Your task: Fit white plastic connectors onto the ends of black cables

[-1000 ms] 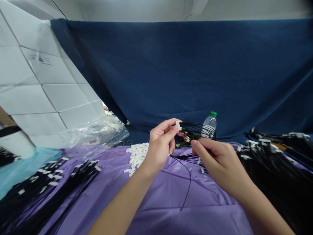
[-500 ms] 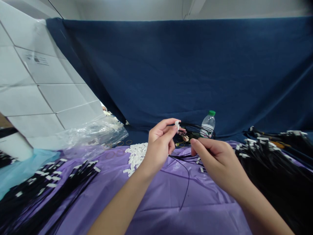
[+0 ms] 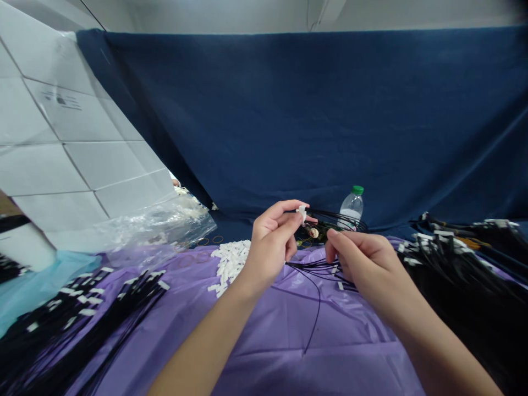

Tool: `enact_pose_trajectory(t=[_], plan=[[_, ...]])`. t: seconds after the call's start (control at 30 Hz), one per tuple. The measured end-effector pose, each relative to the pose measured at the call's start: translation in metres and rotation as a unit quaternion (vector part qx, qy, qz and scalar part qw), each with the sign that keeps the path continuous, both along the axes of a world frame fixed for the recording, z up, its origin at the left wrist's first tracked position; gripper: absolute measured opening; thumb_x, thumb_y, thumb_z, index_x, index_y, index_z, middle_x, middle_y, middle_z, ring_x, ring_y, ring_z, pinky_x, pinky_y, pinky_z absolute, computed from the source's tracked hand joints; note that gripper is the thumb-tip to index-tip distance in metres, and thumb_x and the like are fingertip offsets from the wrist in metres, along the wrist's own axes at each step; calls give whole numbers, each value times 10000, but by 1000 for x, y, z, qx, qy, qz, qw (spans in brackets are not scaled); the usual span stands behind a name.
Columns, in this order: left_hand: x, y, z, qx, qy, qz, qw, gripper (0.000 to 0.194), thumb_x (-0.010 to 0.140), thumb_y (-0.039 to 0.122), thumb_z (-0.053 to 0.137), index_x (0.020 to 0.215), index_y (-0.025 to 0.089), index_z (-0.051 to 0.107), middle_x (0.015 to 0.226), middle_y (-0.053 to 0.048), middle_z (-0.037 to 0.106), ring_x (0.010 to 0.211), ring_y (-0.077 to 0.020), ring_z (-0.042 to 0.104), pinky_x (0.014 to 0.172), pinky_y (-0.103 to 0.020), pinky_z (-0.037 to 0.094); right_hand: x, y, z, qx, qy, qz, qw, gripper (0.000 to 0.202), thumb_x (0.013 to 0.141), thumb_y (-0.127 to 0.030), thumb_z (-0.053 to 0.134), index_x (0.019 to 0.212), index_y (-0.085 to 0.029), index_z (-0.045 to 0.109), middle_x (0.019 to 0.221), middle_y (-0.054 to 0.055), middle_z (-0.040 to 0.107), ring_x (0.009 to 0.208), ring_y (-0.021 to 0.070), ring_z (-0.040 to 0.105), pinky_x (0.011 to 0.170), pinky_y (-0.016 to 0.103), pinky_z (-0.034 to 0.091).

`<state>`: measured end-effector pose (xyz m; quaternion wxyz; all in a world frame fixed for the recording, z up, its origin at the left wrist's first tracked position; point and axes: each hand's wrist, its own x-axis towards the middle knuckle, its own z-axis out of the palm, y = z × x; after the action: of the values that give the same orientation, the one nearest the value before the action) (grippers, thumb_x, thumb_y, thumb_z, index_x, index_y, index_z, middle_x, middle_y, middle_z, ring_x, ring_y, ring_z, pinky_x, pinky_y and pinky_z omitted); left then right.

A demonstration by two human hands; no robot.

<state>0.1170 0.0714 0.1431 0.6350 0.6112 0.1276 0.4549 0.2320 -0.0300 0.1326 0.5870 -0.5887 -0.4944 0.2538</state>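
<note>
My left hand is closed, with a small white plastic connector pinched between thumb and forefinger. Thin black wires stretch from near the connector toward the right in a loose loop. More black wires pass under my left palm, and one strand droops over the purple sheet. Just right of the connector, my right hand is closed in a pinch, thumb against forefinger, beside the wires. Whatever lies between those fingertips is too small to make out. A pile of white connectors lies behind my left wrist.
Purple sheeting covers the table. Bundles of black wires with white ends lie at left and right. A green-capped bottle stands before a blue curtain. White boxes are stacked at left.
My right hand has drawn slightly to the right, away from the connector. The connector has turned a little in my left fingers, which have shifted slightly right.
</note>
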Motion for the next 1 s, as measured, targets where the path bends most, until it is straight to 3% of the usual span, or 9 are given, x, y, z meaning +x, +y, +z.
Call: enact_pose_trajectory(t=[0.1, 0.2, 0.37, 0.63, 0.77, 0.9, 1.0], plan=[[0, -1, 0, -1, 0, -2, 1000, 142, 831, 279, 611, 951, 213, 651, 817, -11, 701, 282, 6, 350, 297, -176, 179, 2, 1, -2, -23, 70, 55, 996, 461, 872, -527, 501, 576, -174, 511, 444, -78, 200, 402, 57, 160, 391, 226, 115], [0, -1, 0, -13, -2, -5, 1000, 157, 824, 289, 621, 958, 211, 641, 813, -9, 698, 279, 5, 349, 296, -179, 177, 2, 0, -1, -23, 64, 69, 995, 468, 876, -518, 504, 562, -169, 506, 444, -77, 212, 409, 55, 159, 394, 227, 113], [0, -1, 0, -40, -8, -14, 999, 157, 819, 280, 619, 959, 210, 626, 800, 2, 687, 275, 4, 339, 294, -180, 167, 0, -4, 3, -23, 18, 60, 998, 458, 889, -487, 494, 564, -164, 509, 451, -72, 220, 432, 57, 171, 409, 224, 126], [0, -1, -1, -49, -6, -33, 998, 194, 793, 285, 653, 962, 194, 628, 753, 22, 652, 281, 4, 345, 293, -173, 173, 2, 0, -2, 29, 35, 22, 999, 462, 868, -539, 509, 590, -170, 516, 470, -76, 224, 430, 57, 152, 390, 219, 132], [0, -1, -2, -52, -5, -33, 998, 201, 791, 296, 661, 962, 195, 629, 732, 30, 640, 282, 5, 341, 295, -172, 177, -2, 0, -1, 48, -61, -43, 996, 436, 897, -492, 476, 610, -172, 550, 459, -70, 255, 416, 61, 210, 397, 215, 175], [0, -2, -2, -49, 5, -40, 998, 198, 797, 311, 655, 960, 199, 638, 677, 42, 605, 288, 2, 342, 303, -172, 173, -5, -1, -1, 89, -214, -147, 962, 348, 904, -396, 483, 675, -179, 630, 467, -50, 370, 435, 76, 335, 435, 211, 261], [0, -3, -2, -43, 15, -39, 998, 198, 804, 318, 645, 962, 199, 638, 669, 37, 601, 293, 2, 337, 308, -175, 175, -4, 1, -3, 114, -265, -155, 945, 298, 908, -335, 481, 720, -184, 657, 507, -39, 441, 466, 82, 397, 457, 204, 304]])
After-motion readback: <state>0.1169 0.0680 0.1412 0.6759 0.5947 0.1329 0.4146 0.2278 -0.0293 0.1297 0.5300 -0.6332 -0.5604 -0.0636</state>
